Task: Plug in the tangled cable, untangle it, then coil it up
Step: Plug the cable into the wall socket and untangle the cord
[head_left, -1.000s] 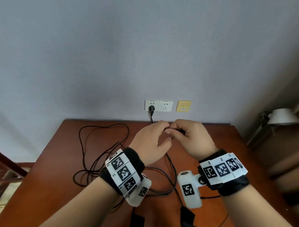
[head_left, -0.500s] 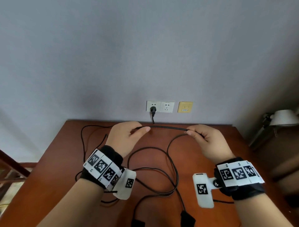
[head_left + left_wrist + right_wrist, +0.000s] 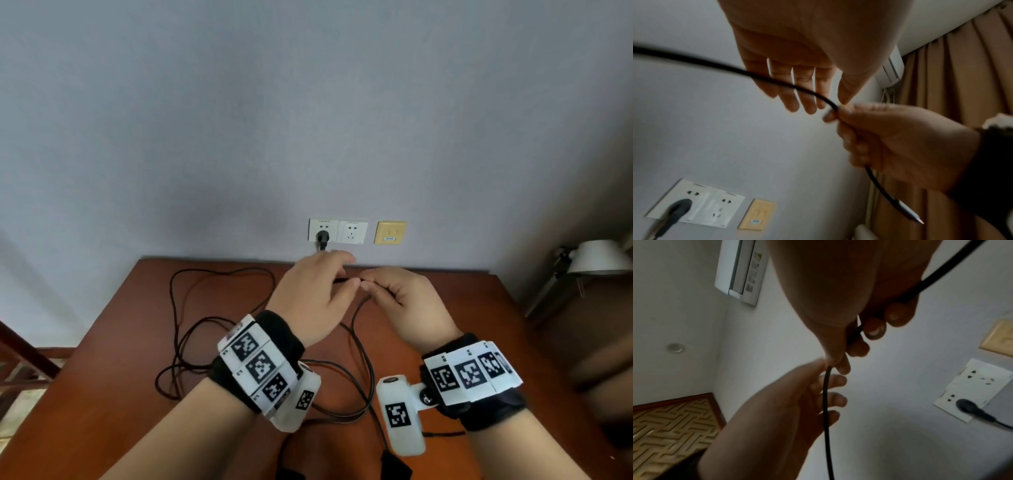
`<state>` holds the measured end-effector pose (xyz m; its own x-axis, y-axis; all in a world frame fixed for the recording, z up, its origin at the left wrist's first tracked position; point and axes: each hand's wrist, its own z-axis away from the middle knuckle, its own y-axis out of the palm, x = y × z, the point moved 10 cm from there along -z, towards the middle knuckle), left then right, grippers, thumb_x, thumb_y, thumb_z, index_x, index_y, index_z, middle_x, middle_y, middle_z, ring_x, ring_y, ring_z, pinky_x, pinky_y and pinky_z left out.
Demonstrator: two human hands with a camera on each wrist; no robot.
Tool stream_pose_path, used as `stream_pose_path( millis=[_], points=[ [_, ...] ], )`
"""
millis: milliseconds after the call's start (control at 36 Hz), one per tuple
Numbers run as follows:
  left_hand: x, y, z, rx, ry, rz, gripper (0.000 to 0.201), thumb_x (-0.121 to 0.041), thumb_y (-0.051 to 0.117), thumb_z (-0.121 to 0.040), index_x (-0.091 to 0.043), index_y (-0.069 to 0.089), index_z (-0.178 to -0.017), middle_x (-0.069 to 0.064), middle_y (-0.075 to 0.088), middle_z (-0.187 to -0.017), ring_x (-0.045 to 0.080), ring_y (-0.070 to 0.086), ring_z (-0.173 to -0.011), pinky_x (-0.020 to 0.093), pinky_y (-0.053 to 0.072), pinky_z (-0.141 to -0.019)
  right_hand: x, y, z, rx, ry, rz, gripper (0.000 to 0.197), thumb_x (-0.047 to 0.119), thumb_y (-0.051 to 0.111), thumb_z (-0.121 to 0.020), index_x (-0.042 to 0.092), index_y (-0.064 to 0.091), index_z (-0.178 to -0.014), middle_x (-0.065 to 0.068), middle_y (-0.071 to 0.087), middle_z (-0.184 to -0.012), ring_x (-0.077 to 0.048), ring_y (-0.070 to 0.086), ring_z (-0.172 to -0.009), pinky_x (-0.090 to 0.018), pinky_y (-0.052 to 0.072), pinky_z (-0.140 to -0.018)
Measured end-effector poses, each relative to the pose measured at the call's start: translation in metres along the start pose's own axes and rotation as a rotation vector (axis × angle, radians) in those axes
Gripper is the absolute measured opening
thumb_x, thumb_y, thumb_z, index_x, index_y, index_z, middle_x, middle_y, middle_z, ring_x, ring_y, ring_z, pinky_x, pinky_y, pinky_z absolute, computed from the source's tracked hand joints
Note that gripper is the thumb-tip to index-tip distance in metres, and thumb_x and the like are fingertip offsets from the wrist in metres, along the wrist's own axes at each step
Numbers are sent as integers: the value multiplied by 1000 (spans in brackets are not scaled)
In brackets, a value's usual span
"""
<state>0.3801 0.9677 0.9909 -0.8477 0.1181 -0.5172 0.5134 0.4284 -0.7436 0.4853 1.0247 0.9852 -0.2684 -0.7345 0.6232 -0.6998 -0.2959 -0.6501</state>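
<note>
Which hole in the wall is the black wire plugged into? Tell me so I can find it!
Look at the grey wall just above the back edge of the brown table. Three plates sit there in a row: two white sockets and one yellow plate. The black plug is in the left white socket; the white socket beside it has nothing in it.

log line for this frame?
plug: in socket | right hand: grips cable | left hand: open at cable | table: cable loose, uncoiled
</note>
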Motion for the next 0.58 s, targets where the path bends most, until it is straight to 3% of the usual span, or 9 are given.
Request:
stream_pose_path(
  millis=[56,139,222,306,361,417,500,583],
  points=[
    [-7,10,1,33,-7,16,25,-31,44,-94,-23,53,-116,-4,63,-100,16,58,-91,34,47,-79,8,7,-1,28,-15,-1,23,26,51,-93,15,71,-94,3,70,-88,-8,63,-85,-23,48,-77],
    [-5,11,4,19,-34,75,24,-34,39,-91,-25,51,-111,-6,65,-91,14,59,-82,34,48,-73,13,6,-2,17,-14,-44,16,21,56,-93,17,71,-95,8,70,-90,-3,63,-87,-17,47,-77],
    [2,5,6,5,-41,112,20,-41,46,-90,-29,52,-105,-8,66,-85,9,58,-72,33,48,-70,8,0,0,7,9,-48,9,20,62,-91,16,71,-90,9,69,-83,-4,63,-80,-19,48,-73],
    [16,-2,6,-13,-95,197,11,-34,54,-91,-28,55,-100,-10,67,-89,9,63,-83,30,50,-78,-5,-7,1,31,74,-39,6,18,63,-90,19,68,-88,7,67,-76,-8,62,-75,-25,48,-72],
    [26,-7,7,-36,-129,258,6,-29,56,-93,-26,56,-97,-12,67,-93,1,62,-95,20,48,-84,-12,-9,2,50,105,-25,9,14,61,-91,20,67,-89,9,67,-74,-5,62,-76,-20,47,-73],
    [30,-10,7,-50,-141,291,4,-25,57,-93,-25,55,-96,-14,65,-90,-4,60,-93,10,44,-81,-16,-10,3,60,122,-21,14,11,59,-92,23,65,-88,8,65,-71,-4,61,-73,-17,46,-71],
    [30,-9,7,-28,-127,295,4,-21,55,-94,-23,54,-97,-12,60,-77,0,57,-75,9,40,-69,-21,-17,3,-29,171,-127,17,8,54,-94,18,61,-83,3,62,-66,-8,59,-62,-19,47,-66],
    [42,-4,9,13,-174,365,13,-17,47,-98,-22,58,-95,-8,62,-74,3,58,-65,11,43,-65,-35,-30,4,-189,300,-375,17,7,48,-97,9,59,-85,-2,65,-71,-18,63,-62,-24,52,-68]
  ],
)
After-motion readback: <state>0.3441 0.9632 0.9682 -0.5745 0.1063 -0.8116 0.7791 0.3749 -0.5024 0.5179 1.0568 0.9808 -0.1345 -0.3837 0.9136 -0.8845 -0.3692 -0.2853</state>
